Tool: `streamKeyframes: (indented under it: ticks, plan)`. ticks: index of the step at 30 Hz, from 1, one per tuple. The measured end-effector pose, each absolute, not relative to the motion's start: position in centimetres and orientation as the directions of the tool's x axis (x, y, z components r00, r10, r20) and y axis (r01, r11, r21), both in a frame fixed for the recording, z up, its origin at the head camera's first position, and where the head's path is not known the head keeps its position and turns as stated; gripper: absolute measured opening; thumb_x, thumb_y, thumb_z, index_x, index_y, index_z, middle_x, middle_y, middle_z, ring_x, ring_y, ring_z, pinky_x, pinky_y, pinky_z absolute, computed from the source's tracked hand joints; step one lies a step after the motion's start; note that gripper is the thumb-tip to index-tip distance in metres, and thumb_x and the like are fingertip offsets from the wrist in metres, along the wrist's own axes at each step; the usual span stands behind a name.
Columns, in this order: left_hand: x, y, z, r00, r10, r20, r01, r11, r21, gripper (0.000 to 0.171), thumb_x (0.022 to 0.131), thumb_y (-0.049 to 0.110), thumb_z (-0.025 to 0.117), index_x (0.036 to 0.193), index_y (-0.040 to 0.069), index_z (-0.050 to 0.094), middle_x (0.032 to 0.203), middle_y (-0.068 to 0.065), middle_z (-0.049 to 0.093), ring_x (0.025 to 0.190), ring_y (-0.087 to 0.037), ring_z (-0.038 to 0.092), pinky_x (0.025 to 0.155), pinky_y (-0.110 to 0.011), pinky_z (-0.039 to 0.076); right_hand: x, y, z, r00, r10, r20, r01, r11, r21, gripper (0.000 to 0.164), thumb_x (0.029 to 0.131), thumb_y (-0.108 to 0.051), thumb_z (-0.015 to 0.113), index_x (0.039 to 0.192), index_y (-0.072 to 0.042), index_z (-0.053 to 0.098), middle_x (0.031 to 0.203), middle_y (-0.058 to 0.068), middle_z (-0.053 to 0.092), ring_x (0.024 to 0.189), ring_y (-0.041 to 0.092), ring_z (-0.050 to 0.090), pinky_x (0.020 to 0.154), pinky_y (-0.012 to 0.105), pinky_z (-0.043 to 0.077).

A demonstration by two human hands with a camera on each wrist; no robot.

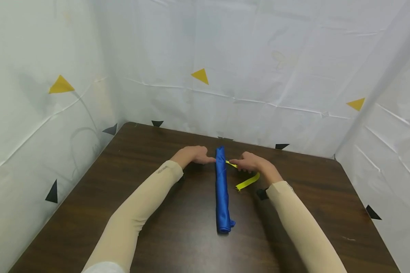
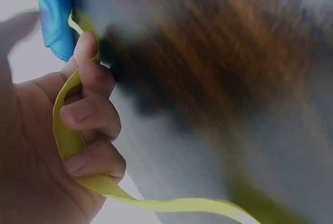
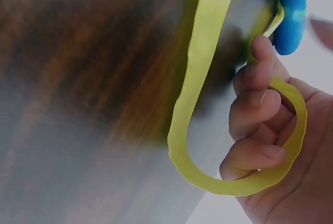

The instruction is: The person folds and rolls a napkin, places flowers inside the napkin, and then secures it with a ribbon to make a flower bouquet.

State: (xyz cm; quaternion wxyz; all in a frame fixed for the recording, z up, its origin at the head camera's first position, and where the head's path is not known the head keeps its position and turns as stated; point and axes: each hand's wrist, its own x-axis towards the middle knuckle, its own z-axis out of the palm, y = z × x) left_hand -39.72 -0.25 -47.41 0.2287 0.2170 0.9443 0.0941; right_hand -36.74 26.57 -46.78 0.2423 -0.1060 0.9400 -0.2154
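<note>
A shiny blue rolled cloth lies lengthwise on the table, pointing away from me, with a small fold sticking out at its near right end. My left hand is at the left of its far part, index finger reaching to the cloth. In the left wrist view its curled fingers grip a yellow ribbon that runs across the palm. On the other side, my right hand pinches the yellow ribbon close beside the roll. The ribbon's loose end trails below that hand. Whatever part runs beneath the roll is hidden.
Dark brown wood-patterned table extends around the roll. White sheeting hangs along its back and sides, marked with yellow and black triangles. Both forearms wear beige sleeves.
</note>
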Motion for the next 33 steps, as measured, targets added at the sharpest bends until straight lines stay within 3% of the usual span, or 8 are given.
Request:
streamKeyframes:
  ticks: [3,5,11,18,26,33]
  plan:
    - [-41.0,-0.4,-48.5,-0.778,0.472,-0.414,0.372,0.878,0.302,0.047,0.111,0.043,0.050,0.091,0.006,0.071,0.076,-0.004,0.058,0.066,-0.016,0.046,0.071,-0.035,0.044,-36.9,27.1,-47.3,-0.854,-0.329,-0.403,-0.114,0.874,-0.472,0.042,0.109,-0.038,0.059,0.090,-0.005,0.076,0.076,0.004,0.063,0.068,0.018,0.055,0.064,0.030,0.048]
    - [-42.1,-0.6,-49.8,-0.779,0.459,-0.426,0.357,0.884,0.300,0.046,0.111,0.041,0.052,0.079,0.011,0.067,0.065,0.000,0.050,0.058,-0.015,0.041,0.065,-0.033,0.040,-37.0,27.3,-47.7,-0.853,-0.335,-0.401,-0.117,0.870,-0.479,0.037,0.108,-0.032,0.061,0.086,-0.006,0.075,0.073,0.002,0.061,0.066,0.017,0.055,0.063,0.029,0.048]
    - [-43.4,-1.1,-52.3,-0.790,0.416,-0.451,0.318,0.906,0.280,0.049,0.108,0.053,0.055,0.079,0.017,0.074,0.061,0.005,0.049,0.058,-0.014,0.046,0.061,-0.033,0.042,-36.8,27.5,-48.5,-0.864,-0.322,-0.388,-0.101,0.864,-0.494,0.036,0.106,-0.032,0.067,0.080,-0.009,0.073,0.070,0.001,0.059,0.066,0.017,0.054,0.061,0.029,0.047]
    - [-42.2,-1.7,-52.4,-0.783,0.438,-0.442,0.347,0.897,0.274,0.041,0.105,0.051,0.061,0.087,0.018,0.078,0.064,0.004,0.055,0.060,-0.013,0.049,0.062,-0.033,0.044,-35.7,27.5,-48.4,-0.854,-0.356,-0.380,-0.127,0.850,-0.511,0.038,0.105,-0.031,0.069,0.074,-0.009,0.070,0.065,0.000,0.056,0.061,0.016,0.052,0.060,0.030,0.045]
    - [-41.9,-1.7,-53.6,-0.778,0.436,-0.452,0.336,0.897,0.288,0.050,0.103,0.053,0.063,0.066,0.020,0.066,0.055,0.006,0.045,0.052,-0.012,0.043,0.054,-0.030,0.039,-34.9,27.7,-48.4,-0.851,-0.367,-0.376,-0.129,0.840,-0.527,0.040,0.105,-0.031,0.070,0.070,-0.010,0.070,0.063,-0.002,0.056,0.059,0.014,0.052,0.058,0.028,0.043]
    - [-40.5,-1.8,-52.9,-0.779,0.422,-0.464,0.315,0.903,0.292,0.049,0.102,0.055,0.067,0.070,0.017,0.067,0.059,0.003,0.049,0.056,-0.014,0.048,0.055,-0.032,0.039,-34.5,27.8,-48.5,-0.850,-0.380,-0.366,-0.134,0.827,-0.546,0.040,0.104,-0.033,0.071,0.072,-0.010,0.070,0.062,-0.002,0.054,0.060,0.015,0.052,0.059,0.027,0.042]
